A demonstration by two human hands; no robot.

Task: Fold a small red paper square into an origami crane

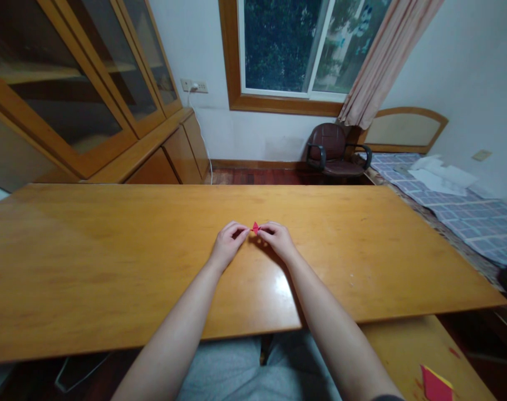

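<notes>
A small red folded paper figure (255, 228) is held just above the table (123, 262), with a pointed part sticking up in its middle. My left hand (231, 238) pinches its thin left tip between thumb and fingertips. On the other side, my right hand (277, 238) is closed in a pinch on the figure's right end, and the fingers partly cover that end. Both forearms reach in over the table's near edge. The finer folds are too small to make out.
Red and yellow paper sheets (437, 384) lie on a lower wooden surface (407, 345) at the bottom right. Beyond the table stands a brown armchair (330, 147). A glass-door cabinet (153, 145) is at the left, a bed (466, 217) at the right.
</notes>
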